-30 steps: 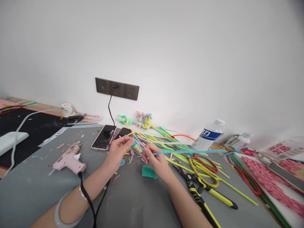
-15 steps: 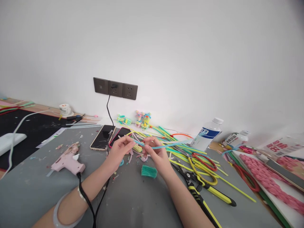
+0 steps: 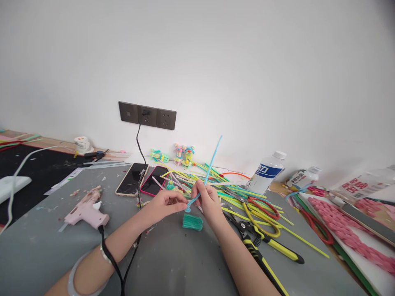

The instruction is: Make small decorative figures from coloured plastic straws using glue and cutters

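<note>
A light blue pipe cleaner (image 3: pixel 210 164) stands up at a slant from between my hands, with a small bend at its lower end. My right hand (image 3: pixel 207 200) pinches it partway along. The fingertips of my left hand (image 3: pixel 166 204) are closed at the bent lower end. Just below the fingers a teal bundle (image 3: pixel 192 222) lies on the grey mat (image 3: pixel 173 263). Behind my hands spreads a pile of yellow, green and pink pipe cleaners (image 3: pixel 182 177).
A pink glue gun (image 3: pixel 88 209) lies at left, its cord passing my left forearm. Two phones (image 3: pixel 132 179) lie behind. At right are yellow-handled pliers (image 3: pixel 265 242), scissors (image 3: pixel 263 218) and a bottle (image 3: pixel 268 172). Small figures (image 3: pixel 184 155) stand by the wall.
The blue pipe cleaner has turned from lying nearly level toward the right to pointing steeply up. My left hand has moved right and slightly down, to its lower end.
</note>
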{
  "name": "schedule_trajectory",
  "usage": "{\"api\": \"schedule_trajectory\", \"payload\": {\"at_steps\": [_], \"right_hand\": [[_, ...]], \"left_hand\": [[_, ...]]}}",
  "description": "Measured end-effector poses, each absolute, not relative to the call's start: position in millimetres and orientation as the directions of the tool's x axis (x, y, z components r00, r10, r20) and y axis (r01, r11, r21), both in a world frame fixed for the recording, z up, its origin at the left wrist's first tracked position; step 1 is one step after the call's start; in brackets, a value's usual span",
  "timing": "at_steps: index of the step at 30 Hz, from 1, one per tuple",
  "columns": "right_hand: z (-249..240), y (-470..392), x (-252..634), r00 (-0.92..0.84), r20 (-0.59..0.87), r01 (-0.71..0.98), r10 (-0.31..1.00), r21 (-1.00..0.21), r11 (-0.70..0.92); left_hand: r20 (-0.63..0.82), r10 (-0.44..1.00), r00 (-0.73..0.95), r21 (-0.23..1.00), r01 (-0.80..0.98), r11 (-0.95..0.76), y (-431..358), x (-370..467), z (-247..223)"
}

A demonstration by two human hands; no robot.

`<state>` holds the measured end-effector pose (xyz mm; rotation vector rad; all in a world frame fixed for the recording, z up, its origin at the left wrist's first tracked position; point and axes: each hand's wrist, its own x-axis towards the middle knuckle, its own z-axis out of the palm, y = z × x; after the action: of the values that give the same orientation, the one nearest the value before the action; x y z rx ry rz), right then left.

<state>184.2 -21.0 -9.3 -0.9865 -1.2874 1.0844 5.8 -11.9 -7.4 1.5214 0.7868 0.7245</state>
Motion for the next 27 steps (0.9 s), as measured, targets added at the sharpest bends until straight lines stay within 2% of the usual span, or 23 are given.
{"api": "schedule_trajectory", "payload": {"at_steps": [9, 16, 27], "right_hand": [[-4.5, -25.5, 177.2, -0.145, 0.220, -0.005, 0.965, -0.975, 0.221], [-9.0, -28.2, 173.5, -0.242, 0.184, 0.009, 0.953, -0.981, 0.192], [-8.7, -23.6, 179.1, -0.152, 0.284, 0.188, 0.947, -0.932, 0.310]], "left_hand": [[-0.033, 0.692, 0.721, 0.980, 0.160, -0.120, -14.8, 3.4, -7.6], [-0.034, 0.671, 0.740, 0.968, 0.191, -0.162, -14.8, 4.0, -11.9], [-0.049, 0.731, 0.681, 0.969, 0.211, -0.132, -13.0, 3.3, -8.1]]}}
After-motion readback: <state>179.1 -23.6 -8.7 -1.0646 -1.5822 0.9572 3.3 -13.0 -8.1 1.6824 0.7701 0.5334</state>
